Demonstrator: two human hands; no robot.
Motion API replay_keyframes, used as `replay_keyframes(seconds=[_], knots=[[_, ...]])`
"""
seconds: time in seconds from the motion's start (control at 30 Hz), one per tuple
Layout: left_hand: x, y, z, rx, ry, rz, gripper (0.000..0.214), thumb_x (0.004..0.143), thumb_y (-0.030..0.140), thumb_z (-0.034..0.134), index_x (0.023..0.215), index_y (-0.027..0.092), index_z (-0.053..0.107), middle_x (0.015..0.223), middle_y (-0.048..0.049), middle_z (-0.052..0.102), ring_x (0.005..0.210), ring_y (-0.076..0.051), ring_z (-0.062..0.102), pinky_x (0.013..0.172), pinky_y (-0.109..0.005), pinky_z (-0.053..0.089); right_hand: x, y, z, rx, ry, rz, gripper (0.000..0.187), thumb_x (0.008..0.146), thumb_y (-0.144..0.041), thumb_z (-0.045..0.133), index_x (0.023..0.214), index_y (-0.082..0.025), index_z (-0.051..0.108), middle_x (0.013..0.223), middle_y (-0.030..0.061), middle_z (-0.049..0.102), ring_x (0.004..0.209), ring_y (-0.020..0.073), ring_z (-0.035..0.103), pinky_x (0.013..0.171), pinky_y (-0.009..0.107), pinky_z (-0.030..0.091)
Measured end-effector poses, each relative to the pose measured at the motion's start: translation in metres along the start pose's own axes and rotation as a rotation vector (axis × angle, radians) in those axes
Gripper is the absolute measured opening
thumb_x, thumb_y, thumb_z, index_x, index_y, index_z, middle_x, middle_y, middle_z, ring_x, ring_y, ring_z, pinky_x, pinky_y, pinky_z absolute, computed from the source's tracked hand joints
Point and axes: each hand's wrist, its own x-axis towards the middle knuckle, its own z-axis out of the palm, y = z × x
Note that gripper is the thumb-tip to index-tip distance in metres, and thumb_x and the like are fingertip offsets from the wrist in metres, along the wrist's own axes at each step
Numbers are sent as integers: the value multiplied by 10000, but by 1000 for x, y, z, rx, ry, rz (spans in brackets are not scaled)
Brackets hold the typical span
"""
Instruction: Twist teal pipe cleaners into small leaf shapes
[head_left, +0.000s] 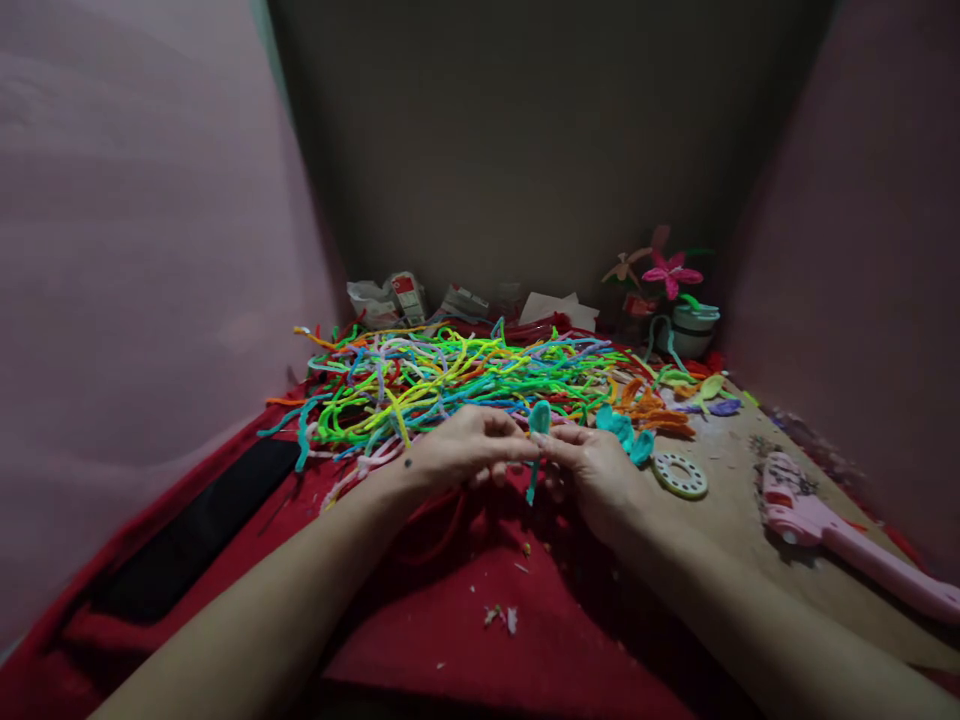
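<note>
Over the front of the work surface, my left hand [480,440] and my right hand [600,475] meet at the fingertips. Both pinch a teal fuzzy pipe-cleaner petal [539,417], its rounded loop pointing up and its short stem [531,490] hanging below the fingers. Just past my right hand lie more teal petals [616,428]. Orange petals [654,408] are heaped behind those. A big tangle of coloured pipe cleaners [465,380] spreads beyond my hands, mostly green, yellow, blue and orange.
A pale ring with holes [680,475] and a pink handheld tool [806,520] lie on a brown board [731,540] at right. A flat black object [202,530] rests on the red cloth [420,640] at left. Behind stand a potted pink flower [673,275] and small packets [409,298].
</note>
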Motion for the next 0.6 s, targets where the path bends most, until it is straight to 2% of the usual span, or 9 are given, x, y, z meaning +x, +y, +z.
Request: replay_keyframes(seconds=[0.07,0.13,0.23,0.33,0.4,0.5,0.6], knots=[[-3,-2,4,167,-13,72,203,704,325,576,622,144,537,510,39,476,436,-70,408,433,-190,306,-2,0,0,-26,-1,-26,253,674,-379,638,594,-166,528,397,-53,447,330,69,362,354,216,254],[-6,-4,10,388,103,215,183,724,262,537,579,152,527,513,34,472,473,-76,414,473,-193,312,-5,0,0,-99,27,-70,270,686,-382,626,578,-166,507,410,-55,445,341,67,366,364,215,264],[-12,-8,19,799,286,416,154,741,178,471,616,162,559,533,12,503,493,-92,414,485,-209,274,-6,1,0,-199,81,-130,300,693,-351,622,527,-173,447,408,-61,433,349,59,358,367,207,257],[-18,-12,24,1005,352,548,157,713,107,438,647,160,570,575,-14,544,506,-107,425,479,-228,245,-5,4,-1,-175,56,-101,332,693,-365,617,511,-183,407,377,-69,420,315,58,339,340,205,232],[-18,-11,23,914,346,524,163,739,149,451,625,158,566,552,-3,528,502,-101,417,485,-221,257,-6,5,-2,-136,28,-48,307,699,-386,607,544,-182,438,373,-67,451,284,62,341,318,204,230],[-13,-4,17,544,278,363,226,776,275,485,606,153,571,525,25,492,507,-87,419,511,-200,311,-8,5,-4,-66,-12,-2,276,688,-390,625,594,-174,481,389,-57,503,268,70,378,300,196,251],[-9,3,10,185,224,233,248,774,322,500,632,138,586,574,24,515,537,-83,431,530,-198,338,-9,5,-7,-5,-32,18,279,676,-374,649,588,-165,486,384,-50,511,268,69,393,296,189,256]])
